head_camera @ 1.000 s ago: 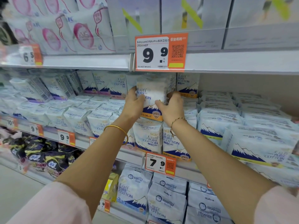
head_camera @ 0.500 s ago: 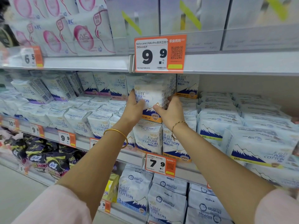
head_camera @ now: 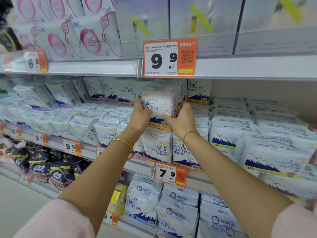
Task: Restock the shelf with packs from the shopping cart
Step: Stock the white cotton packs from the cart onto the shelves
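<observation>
Two hands grip upright pack (head_camera: 159, 103), L hand (head_camera: 139, 115), R hand (head_camera: 182, 120), above shelved pks (head_camera: 157, 145)

1. A shop: long shelves (head_camera: 85, 67) stacked in tiers, one above another.
2. Orange-and-white price tags (head_camera: 169, 58) clipped along their front edges, with large prices and QR codes.
3. Many identical packs (head_camera: 157, 145) in rows, labels facing out; boxes (head_camera: 202, 19) lined up above.
</observation>
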Demonstrator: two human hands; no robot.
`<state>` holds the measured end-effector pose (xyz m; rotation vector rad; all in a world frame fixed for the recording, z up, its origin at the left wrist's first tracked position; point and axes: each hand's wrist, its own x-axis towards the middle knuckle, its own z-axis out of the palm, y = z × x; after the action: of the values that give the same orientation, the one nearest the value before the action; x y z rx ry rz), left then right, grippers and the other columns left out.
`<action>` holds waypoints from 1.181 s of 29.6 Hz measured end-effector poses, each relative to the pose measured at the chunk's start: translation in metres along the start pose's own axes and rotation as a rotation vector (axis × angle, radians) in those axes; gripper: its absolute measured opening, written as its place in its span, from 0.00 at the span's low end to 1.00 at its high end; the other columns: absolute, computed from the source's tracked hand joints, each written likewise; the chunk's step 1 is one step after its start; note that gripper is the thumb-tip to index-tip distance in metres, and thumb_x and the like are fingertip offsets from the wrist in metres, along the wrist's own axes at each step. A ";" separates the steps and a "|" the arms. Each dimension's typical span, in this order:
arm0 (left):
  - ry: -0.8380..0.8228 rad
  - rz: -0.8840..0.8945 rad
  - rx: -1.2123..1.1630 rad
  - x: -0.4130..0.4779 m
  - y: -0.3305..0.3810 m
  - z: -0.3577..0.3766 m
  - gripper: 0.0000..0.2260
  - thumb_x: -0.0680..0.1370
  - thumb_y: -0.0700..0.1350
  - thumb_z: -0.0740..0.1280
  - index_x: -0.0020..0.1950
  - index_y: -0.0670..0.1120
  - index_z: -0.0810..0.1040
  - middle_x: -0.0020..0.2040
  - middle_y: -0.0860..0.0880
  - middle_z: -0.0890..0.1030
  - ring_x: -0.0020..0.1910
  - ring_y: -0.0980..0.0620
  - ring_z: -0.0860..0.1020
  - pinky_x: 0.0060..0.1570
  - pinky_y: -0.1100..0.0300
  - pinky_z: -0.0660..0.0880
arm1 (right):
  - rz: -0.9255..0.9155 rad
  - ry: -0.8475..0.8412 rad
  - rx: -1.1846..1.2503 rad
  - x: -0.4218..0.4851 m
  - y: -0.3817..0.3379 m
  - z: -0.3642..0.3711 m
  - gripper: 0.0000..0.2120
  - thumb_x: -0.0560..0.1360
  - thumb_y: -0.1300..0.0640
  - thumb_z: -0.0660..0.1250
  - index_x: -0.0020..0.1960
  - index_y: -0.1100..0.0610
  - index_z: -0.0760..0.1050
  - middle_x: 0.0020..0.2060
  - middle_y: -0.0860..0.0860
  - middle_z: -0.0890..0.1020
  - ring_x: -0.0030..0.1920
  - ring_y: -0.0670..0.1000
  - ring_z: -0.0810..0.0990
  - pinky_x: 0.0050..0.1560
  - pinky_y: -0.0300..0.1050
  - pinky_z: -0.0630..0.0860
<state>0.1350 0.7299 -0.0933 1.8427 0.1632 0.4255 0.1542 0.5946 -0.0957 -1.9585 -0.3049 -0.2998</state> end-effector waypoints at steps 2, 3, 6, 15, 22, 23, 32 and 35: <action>-0.001 -0.040 0.001 0.000 -0.001 -0.001 0.34 0.69 0.45 0.56 0.76 0.53 0.53 0.73 0.44 0.65 0.71 0.44 0.65 0.71 0.45 0.62 | 0.002 -0.002 -0.002 -0.001 0.000 -0.001 0.34 0.70 0.55 0.74 0.69 0.62 0.60 0.67 0.58 0.67 0.65 0.55 0.70 0.60 0.41 0.67; 0.006 -0.042 -0.006 -0.004 0.003 -0.001 0.33 0.72 0.44 0.56 0.77 0.52 0.51 0.74 0.45 0.64 0.71 0.46 0.64 0.71 0.49 0.62 | 0.001 -0.004 -0.002 -0.002 -0.001 -0.001 0.35 0.70 0.55 0.74 0.69 0.62 0.60 0.67 0.57 0.67 0.65 0.55 0.70 0.60 0.42 0.67; 0.091 0.024 -0.038 -0.016 0.011 0.002 0.26 0.79 0.36 0.53 0.76 0.45 0.52 0.65 0.52 0.67 0.60 0.55 0.71 0.53 0.72 0.67 | 0.001 -0.009 0.014 -0.004 -0.001 -0.003 0.35 0.69 0.55 0.74 0.69 0.62 0.60 0.66 0.57 0.67 0.64 0.54 0.70 0.59 0.41 0.68; 0.091 0.252 0.295 -0.087 -0.027 0.032 0.12 0.75 0.35 0.59 0.54 0.47 0.72 0.49 0.50 0.71 0.47 0.53 0.71 0.47 0.59 0.72 | -0.243 -0.033 -0.550 -0.047 0.026 -0.056 0.16 0.77 0.64 0.61 0.65 0.58 0.70 0.64 0.54 0.70 0.65 0.55 0.67 0.62 0.45 0.68; 0.111 0.291 0.410 -0.086 -0.036 0.044 0.14 0.74 0.34 0.60 0.58 0.43 0.73 0.49 0.49 0.67 0.46 0.52 0.70 0.52 0.58 0.71 | -0.263 -0.213 -0.832 -0.061 0.046 -0.055 0.16 0.78 0.58 0.60 0.66 0.55 0.70 0.64 0.50 0.73 0.66 0.54 0.66 0.64 0.48 0.68; 0.109 0.296 0.412 -0.086 -0.036 0.044 0.14 0.74 0.34 0.60 0.58 0.43 0.73 0.49 0.49 0.67 0.46 0.52 0.70 0.52 0.57 0.71 | -0.262 -0.201 -0.811 -0.061 0.047 -0.055 0.17 0.78 0.61 0.60 0.66 0.55 0.70 0.64 0.50 0.74 0.66 0.54 0.66 0.63 0.48 0.68; 0.092 0.285 0.430 -0.085 -0.034 0.046 0.15 0.74 0.33 0.61 0.59 0.43 0.72 0.50 0.49 0.66 0.47 0.51 0.69 0.53 0.54 0.73 | -0.310 -0.152 -0.751 -0.067 0.053 -0.053 0.18 0.76 0.66 0.60 0.64 0.54 0.69 0.63 0.49 0.73 0.66 0.52 0.64 0.62 0.44 0.68; 0.086 0.287 0.434 -0.086 -0.032 0.045 0.15 0.74 0.33 0.60 0.59 0.43 0.72 0.50 0.49 0.66 0.47 0.52 0.70 0.53 0.56 0.73 | -0.302 -0.155 -0.736 -0.068 0.052 -0.053 0.19 0.76 0.64 0.60 0.67 0.54 0.67 0.67 0.49 0.70 0.69 0.53 0.61 0.66 0.45 0.65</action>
<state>0.0752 0.6722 -0.1530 2.2872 0.0494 0.7126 0.1053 0.5204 -0.1433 -2.6679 -0.6653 -0.5068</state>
